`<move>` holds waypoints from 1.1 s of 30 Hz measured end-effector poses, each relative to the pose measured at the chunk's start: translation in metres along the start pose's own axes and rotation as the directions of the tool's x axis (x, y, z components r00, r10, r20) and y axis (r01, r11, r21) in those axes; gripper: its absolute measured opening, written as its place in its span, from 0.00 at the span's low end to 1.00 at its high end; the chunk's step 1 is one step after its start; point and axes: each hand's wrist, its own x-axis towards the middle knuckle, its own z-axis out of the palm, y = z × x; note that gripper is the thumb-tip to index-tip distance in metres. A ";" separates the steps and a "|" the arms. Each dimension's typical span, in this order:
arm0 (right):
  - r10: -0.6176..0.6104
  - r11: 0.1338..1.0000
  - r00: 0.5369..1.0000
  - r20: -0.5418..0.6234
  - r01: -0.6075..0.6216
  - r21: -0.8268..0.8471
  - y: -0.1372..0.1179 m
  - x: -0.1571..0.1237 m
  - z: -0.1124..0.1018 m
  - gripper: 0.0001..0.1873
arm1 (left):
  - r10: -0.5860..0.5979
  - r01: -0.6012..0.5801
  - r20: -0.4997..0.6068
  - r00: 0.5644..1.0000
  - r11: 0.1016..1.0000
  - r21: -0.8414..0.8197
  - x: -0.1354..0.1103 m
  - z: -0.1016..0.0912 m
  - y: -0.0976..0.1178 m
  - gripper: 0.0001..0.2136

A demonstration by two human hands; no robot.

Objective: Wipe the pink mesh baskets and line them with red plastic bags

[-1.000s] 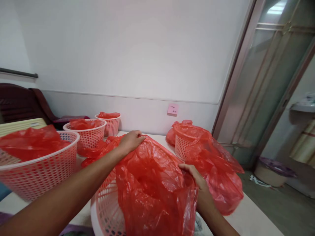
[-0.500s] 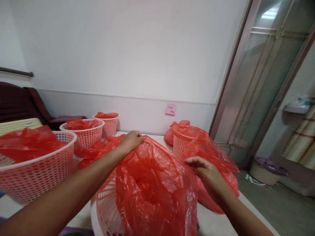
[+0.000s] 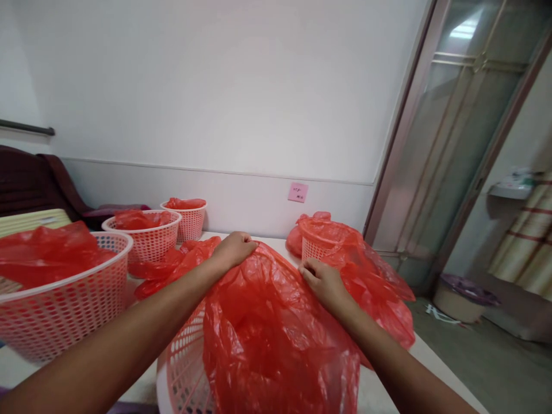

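A pink perforated plastic basket stands right in front of me with a red plastic bag spread in and over it. My left hand is closed on the bag's far edge at the basket's back rim. My right hand grips the bag's far right edge, fingers curled over the plastic. Both arms reach out over the basket.
Three bag-lined pink baskets stand at the left: a large one, a middle one and a small one by the wall. Another lined basket stands at the right, beside my right hand. The white table ends at the right; a sliding door lies beyond.
My right hand has left the bag's near right edge, lifted, and moved away from me to grip the far right edge. My left hand has stayed on the far edge.
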 end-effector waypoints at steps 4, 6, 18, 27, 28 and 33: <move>0.043 0.998 0.998 -0.048 -0.041 0.046 0.013 0.005 0.011 0.12 | -0.009 0.009 0.000 1.000 1.000 -0.025 0.006 0.001 -0.006 0.15; 0.060 0.997 0.996 -0.064 -0.056 0.061 0.016 0.007 0.014 0.12 | -0.010 0.011 0.010 1.000 0.999 -0.033 0.008 0.001 -0.007 0.15; 0.041 0.979 0.999 0.028 -0.046 0.199 -0.002 -0.004 -0.012 0.12 | -0.013 0.015 0.039 0.999 0.998 -0.054 0.008 0.004 0.003 0.14; 0.055 0.972 0.998 -0.015 -0.050 0.229 0.008 0.000 -0.011 0.16 | -0.009 0.011 0.046 0.999 0.999 -0.051 0.006 0.005 0.005 0.14; 0.049 0.972 0.999 -0.004 -0.047 0.229 0.006 0.000 -0.012 0.16 | -0.007 0.009 0.043 0.999 0.999 -0.051 0.007 0.005 0.005 0.14; 0.041 0.973 0.999 0.032 -0.048 0.227 0.006 -0.003 -0.012 0.13 | 0.003 0.001 0.053 0.999 0.998 -0.062 0.008 0.005 0.005 0.14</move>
